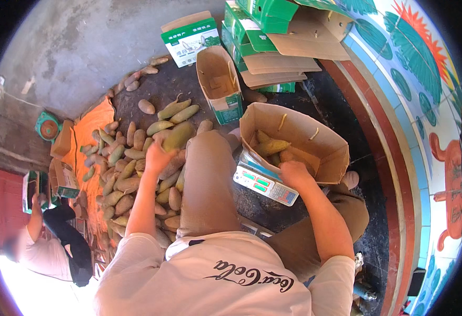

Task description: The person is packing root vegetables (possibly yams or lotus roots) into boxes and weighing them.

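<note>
My left hand (pixel 158 158) is over a heap of long vegetables that look like radishes (pixel 121 184). Its fingers are closed around the end of a green radish (pixel 179 136), which is blurred by motion. At the near rim of an open cardboard box (pixel 328 152), my right hand (pixel 295 174) reaches in beside a few radishes (pixel 271 146) lying inside. Its fingertips are partly hidden, so I cannot tell whether they grip one. The box rests on a digital scale (pixel 265 185) with a lit green display, between my knees.
A second open box (pixel 218 73) stands beyond my left knee. Green-and-white cartons (pixel 247 31) are stacked at the back. An orange sheet (pixel 91 126) lies under part of the heap. Another person (pixel 44 253) handles a box at far left. A painted wall (pixel 415 68) curves along the right.
</note>
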